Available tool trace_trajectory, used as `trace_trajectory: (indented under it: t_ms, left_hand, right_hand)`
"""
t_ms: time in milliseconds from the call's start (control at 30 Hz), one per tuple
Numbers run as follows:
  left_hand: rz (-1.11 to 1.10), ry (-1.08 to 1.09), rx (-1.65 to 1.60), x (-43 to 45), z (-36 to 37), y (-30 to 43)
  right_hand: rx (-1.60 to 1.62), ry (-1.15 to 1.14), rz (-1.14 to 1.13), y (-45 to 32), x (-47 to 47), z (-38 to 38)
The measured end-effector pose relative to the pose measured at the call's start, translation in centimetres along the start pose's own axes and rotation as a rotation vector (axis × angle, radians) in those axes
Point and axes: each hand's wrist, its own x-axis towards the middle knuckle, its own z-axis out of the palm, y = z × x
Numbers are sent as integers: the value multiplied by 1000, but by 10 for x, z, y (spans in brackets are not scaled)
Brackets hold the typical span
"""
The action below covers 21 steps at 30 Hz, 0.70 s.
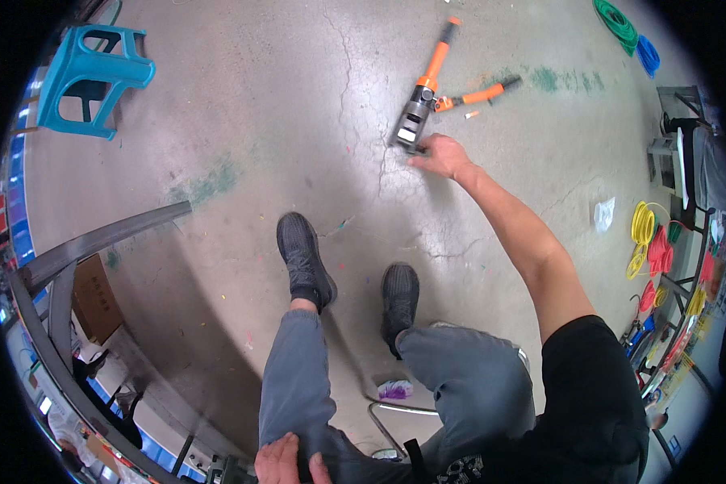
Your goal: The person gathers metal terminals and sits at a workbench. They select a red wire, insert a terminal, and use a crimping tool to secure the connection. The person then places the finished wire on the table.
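Observation:
A hydraulic crimping tool [424, 91] with orange and black handles lies on the concrete floor, its two handles spread apart. My right hand [440, 156] reaches down at the tool's black metal head; the fingers are blurred, and whether they grip it is unclear. My left hand [290, 461] rests on my left thigh at the bottom edge, partly cut off by the picture. A small orange-and-white piece [472, 114] lies beside the shorter handle. Both my shoes stand on the floor below the tool.
A blue plastic stool [97, 75] stands at upper left. A metal frame [115, 233] and a cardboard box [97, 297] are at left. Coils of yellow cable [641, 224], red cable [660, 251] and green cable [617, 24] lie to the right, near a clear plastic bag [604, 214].

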Motion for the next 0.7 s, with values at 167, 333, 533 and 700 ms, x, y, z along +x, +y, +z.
trace_trajectory:
  t_ms: [167, 333, 533, 700]
  left_hand:
    - [-6, 2, -31, -8, 3, -7]
    - [-9, -18, -59, -12, 1, -13]
    - [7, -8, -93, -13, 2, -17]
    - [-1, 66, -115, -23, 10, -16]
  right_hand:
    - [-154, 490, 62, 25, 9, -7]
    - [-63, 409, 265, 21, -21, 17]
    - [101, 569, 113, 21, -96, 118]
    - [364, 489, 430, 37, -164, 148]
